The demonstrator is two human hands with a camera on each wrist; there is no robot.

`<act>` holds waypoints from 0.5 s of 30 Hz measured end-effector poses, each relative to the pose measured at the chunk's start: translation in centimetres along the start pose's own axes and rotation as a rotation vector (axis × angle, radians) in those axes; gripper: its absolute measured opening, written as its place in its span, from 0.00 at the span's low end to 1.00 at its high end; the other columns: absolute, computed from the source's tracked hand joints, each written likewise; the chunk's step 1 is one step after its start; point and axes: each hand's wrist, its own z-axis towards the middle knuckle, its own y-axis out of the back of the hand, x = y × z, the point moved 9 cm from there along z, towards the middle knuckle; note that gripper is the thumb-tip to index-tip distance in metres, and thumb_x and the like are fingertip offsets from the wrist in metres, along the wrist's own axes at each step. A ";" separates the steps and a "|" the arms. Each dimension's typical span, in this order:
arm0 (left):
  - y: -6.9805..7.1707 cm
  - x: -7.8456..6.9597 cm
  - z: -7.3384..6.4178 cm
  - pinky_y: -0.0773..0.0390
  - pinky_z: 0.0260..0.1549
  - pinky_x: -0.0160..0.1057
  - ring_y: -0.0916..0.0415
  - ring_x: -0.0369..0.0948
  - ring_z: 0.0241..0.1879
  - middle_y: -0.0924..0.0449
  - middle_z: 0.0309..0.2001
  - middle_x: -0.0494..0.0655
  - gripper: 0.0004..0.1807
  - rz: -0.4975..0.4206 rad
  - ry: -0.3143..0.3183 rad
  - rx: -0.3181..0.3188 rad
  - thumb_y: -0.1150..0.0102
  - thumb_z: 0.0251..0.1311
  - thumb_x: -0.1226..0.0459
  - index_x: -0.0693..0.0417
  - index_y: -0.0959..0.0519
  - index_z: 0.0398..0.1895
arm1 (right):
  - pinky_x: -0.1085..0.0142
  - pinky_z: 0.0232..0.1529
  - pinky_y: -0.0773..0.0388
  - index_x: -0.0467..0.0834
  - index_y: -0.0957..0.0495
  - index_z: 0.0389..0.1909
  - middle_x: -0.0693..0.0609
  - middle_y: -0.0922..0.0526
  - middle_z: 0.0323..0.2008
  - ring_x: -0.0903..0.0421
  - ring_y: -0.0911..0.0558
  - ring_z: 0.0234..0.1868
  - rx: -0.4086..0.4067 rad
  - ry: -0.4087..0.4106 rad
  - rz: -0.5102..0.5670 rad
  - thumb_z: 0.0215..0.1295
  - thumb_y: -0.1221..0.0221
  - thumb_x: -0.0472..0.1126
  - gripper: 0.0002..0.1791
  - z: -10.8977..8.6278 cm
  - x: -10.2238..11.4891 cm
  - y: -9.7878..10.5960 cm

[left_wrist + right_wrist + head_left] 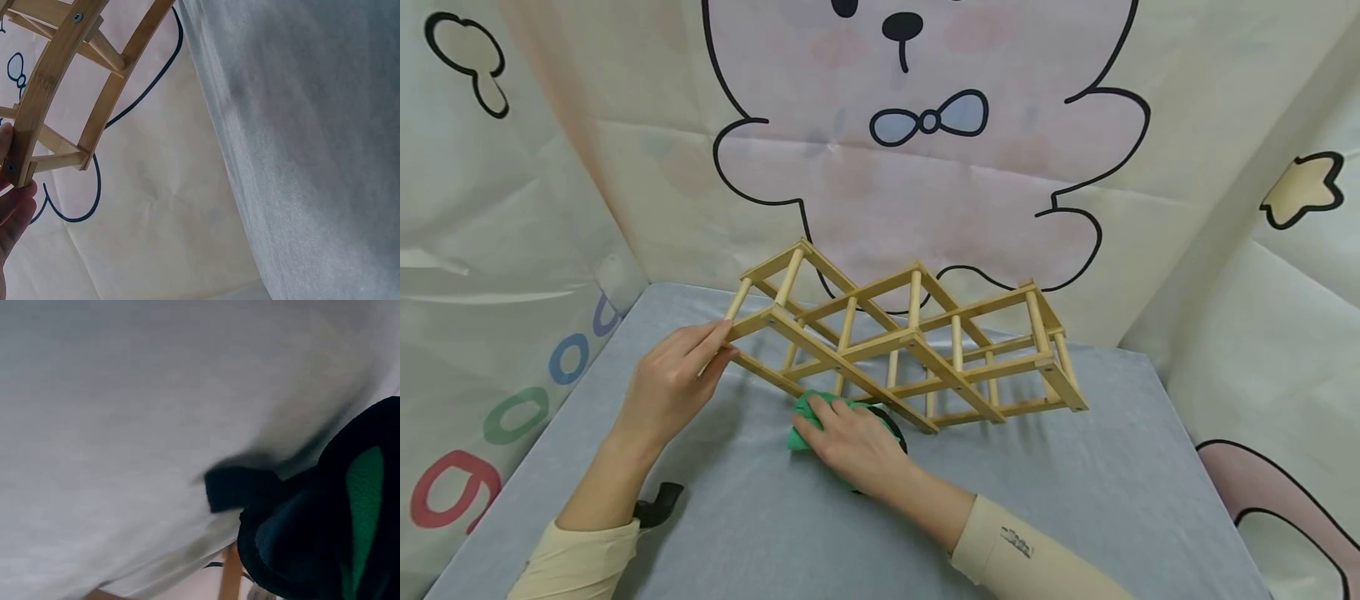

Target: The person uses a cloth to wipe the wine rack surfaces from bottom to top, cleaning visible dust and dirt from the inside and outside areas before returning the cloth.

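Note:
A wooden lattice rack (915,298), made of crossed slats joined by round dowels, stands tilted on the table with its left end raised. My left hand (666,383) pinches that left end between thumb and fingers; in the left wrist view, its fingertips (19,209) lie on the end of a slat (44,87). A bunched green cloth (801,438) sits under my right hand (861,450), whose curled fingers grip it against the lower front slats. In the right wrist view, part of the green cloth (365,506) shows amid dark material, and those fingers are hidden.
A grey-blue cloth (760,533) covers the table. Behind the rack hangs a printed backdrop (1000,167) with a cartoon bear, and side curtains (1300,333) close in both sides. Black strap ends (660,505) show near my wrists.

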 end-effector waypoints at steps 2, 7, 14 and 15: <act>0.0 0.0 0.0 0.13 0.34 0.55 0.15 0.58 0.37 0.13 0.44 0.61 0.31 0.006 0.003 0.005 0.20 0.44 0.78 0.69 0.16 0.57 | 0.71 0.26 0.21 0.50 0.21 0.65 0.47 0.20 0.59 0.55 0.19 0.41 -0.006 -0.001 0.001 0.80 0.42 0.42 0.16 0.7 0.2 0.3; 0.0 -0.1 0.0 0.13 0.33 0.55 0.15 0.58 0.37 0.13 0.44 0.61 0.31 0.011 -0.004 0.011 0.20 0.43 0.78 0.69 0.16 0.56 | 0.71 0.27 0.20 0.51 0.21 0.64 0.47 0.20 0.59 0.56 0.20 0.40 -0.039 -0.021 0.026 0.79 0.41 0.41 0.16 2.1 0.7 1.1; 0.0 0.0 -0.1 0.13 0.33 0.55 0.15 0.58 0.37 0.13 0.44 0.62 0.31 0.011 -0.008 0.008 0.21 0.43 0.78 0.69 0.16 0.57 | 0.72 0.20 0.27 0.51 0.19 0.59 0.49 0.20 0.55 0.57 0.24 0.33 -0.150 -0.049 0.051 0.80 0.42 0.40 0.13 3.8 1.0 2.4; 0.0 0.0 -0.1 0.13 0.33 0.55 0.15 0.58 0.37 0.13 0.44 0.62 0.31 0.012 -0.008 0.008 0.21 0.44 0.78 0.69 0.16 0.56 | 0.72 0.18 0.29 0.51 0.19 0.59 0.49 0.20 0.55 0.57 0.24 0.32 -0.158 -0.054 0.049 0.80 0.42 0.40 0.12 4.0 1.0 2.6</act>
